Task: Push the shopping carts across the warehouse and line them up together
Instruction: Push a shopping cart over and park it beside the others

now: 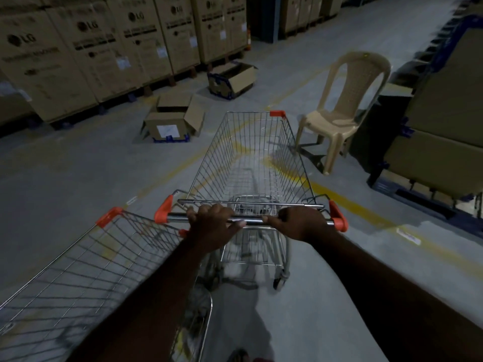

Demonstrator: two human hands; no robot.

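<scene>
Carts in play, two of them, on the grey warehouse floor [78, 178]. The front cart [209, 158] sits dead centre, its long axis running straight away from the person. Its orange-capped nose points up the aisle, and a beige plastic chair [345, 111] stands just off the nose to the right. Both hands are clamped on the chrome handle bar [254, 218]. The left hand [211, 223] curls round it left of centre with the thumb lying along the bar. The right hand [300, 222] wraps it near the right orange end cap. The second cart [78, 267] sits at lower left under the left forearm, its long axis on a diagonal. Its orange-cornered end is aimed at the left end of that handle, very close, though whether they touch is hard to tell. A yellow floor line [339, 197] slants beneath the front cart. Two open cardboard boxes [170, 121] lie on the floor left of the nose. Tall LG cartons [78, 48] line the left side.
</scene>
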